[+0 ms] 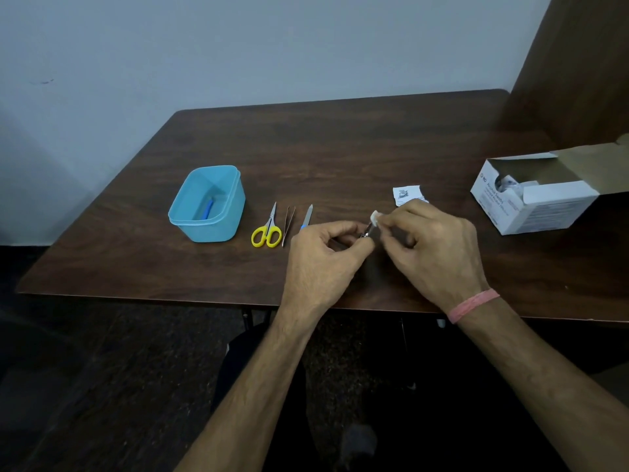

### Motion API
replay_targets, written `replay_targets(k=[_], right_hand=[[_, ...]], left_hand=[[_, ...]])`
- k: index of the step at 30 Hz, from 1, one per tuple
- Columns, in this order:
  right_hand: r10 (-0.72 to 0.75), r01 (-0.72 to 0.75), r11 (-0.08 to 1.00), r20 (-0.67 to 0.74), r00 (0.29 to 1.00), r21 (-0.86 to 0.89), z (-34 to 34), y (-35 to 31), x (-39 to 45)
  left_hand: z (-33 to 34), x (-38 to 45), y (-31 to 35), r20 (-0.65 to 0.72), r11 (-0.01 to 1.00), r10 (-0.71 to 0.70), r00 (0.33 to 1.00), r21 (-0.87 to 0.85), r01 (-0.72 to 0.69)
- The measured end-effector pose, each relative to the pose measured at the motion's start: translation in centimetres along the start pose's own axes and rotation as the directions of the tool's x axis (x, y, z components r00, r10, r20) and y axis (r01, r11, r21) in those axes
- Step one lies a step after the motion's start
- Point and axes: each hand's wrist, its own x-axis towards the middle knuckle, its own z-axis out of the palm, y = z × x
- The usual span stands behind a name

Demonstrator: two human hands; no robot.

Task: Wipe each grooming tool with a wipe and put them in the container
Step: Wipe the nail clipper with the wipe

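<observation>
Wood-grain table (340,148); plastic container (207,204); cardboard box (531,202)

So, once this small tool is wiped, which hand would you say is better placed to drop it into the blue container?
Probably the left hand: it already holds the small metal tool, and the blue container sits on its side. The right hand holds the wipe.

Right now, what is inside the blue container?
Inside the blue container lies one blue tool, leaning toward the bottom. Its exact type is too small to tell. The near wall hides part of the floor, so anything lying there cannot be seen.
</observation>
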Motion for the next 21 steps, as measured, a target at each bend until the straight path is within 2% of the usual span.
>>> replay_targets(k=[4, 7, 10, 13, 16, 18, 21], right_hand=[[-0.059, 0.059, 0.998, 0.052, 0.997, 0.000, 0.1, -0.2, -0.2], [0.064, -0.064, 0.998, -0.032, 0.997, 0.011, 0.1, 0.2, 0.2], [0.155, -0.154, 0.987, -0.019, 0.988, 0.049, 0.0, 0.4, 0.4], [0.236, -0.254, 0.937, 0.101, 0.967, 0.239, -0.5, 0.6, 0.7], [0.321, -0.446, 0.771, 0.328, 0.888, 0.454, -1.0, 1.1, 1.2], [0.288, -0.485, 0.721, 0.423, 0.859, 0.495, -1.0, 1.6, 1.4], [0.199, -0.472, 0.698, 0.487, 0.851, 0.539, -0.7, 2.0, 1.4]], left_hand=[[0.0, 0.0, -0.1, 0.000, 1.000, 0.010, 1.000, 0.001, -0.010], [0.2, 0.1, 0.0, -0.032, 1.000, -0.007, 0.999, -0.003, 0.007], [0.4, 0.1, -0.2, -0.078, 1.000, 0.000, 0.997, -0.003, -0.001], [0.1, 0.2, -0.4, -0.063, 0.999, 0.034, 0.997, -0.007, -0.034], [0.1, 0.2, -0.5, -0.040, 0.998, 0.052, 0.998, -0.030, -0.053], [0.1, 0.3, -0.7, -0.037, 0.998, 0.054, 0.998, -0.036, -0.056], [0.2, 0.3, -0.7, -0.035, 0.997, 0.054, 0.998, -0.046, -0.056]])
